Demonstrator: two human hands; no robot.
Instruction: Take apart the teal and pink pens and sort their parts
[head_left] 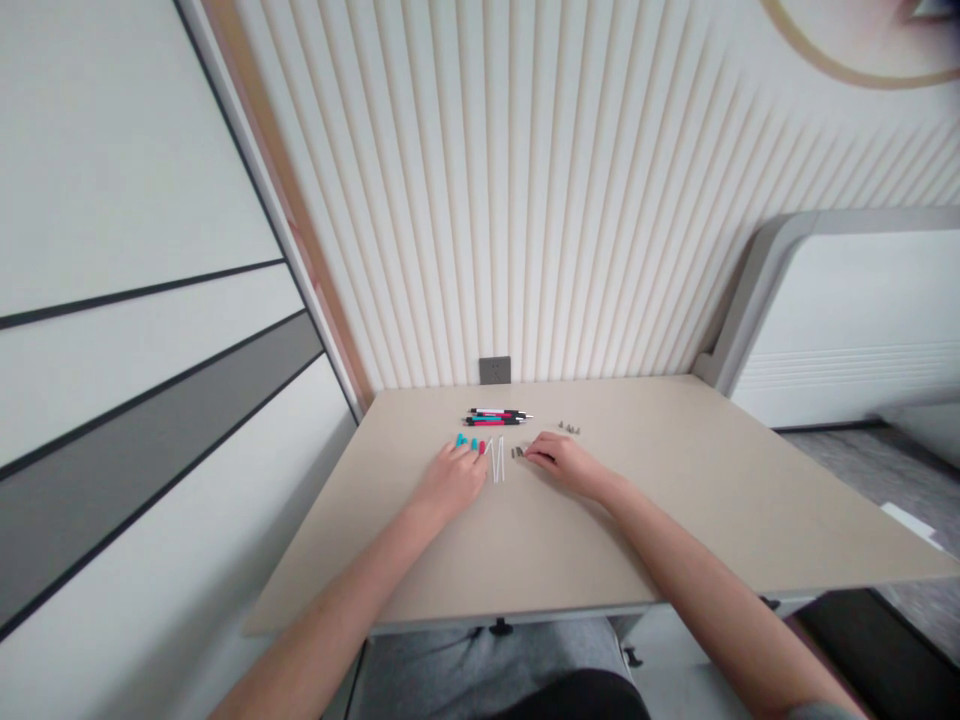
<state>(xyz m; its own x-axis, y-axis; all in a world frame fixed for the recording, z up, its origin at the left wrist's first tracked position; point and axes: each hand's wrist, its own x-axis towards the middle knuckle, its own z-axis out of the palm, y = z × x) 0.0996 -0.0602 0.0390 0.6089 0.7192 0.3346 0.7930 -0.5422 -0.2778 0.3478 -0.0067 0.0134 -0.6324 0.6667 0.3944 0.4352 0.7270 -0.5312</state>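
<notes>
My left hand rests on the table, palm down, its fingertips at a short row of coloured pen parts. Among these are a teal piece and a red piece. Several thin white refills lie side by side, just right of that hand. My right hand has thumb and fingers pinched together low over the table, beside a few tiny metal springs. Anything between those fingertips is too small to make out.
Several assembled pens lie in a pile toward the back of the beige table. Small metal tips stand behind my right hand. A wall socket is above the back edge. A white cabinet borders the left side.
</notes>
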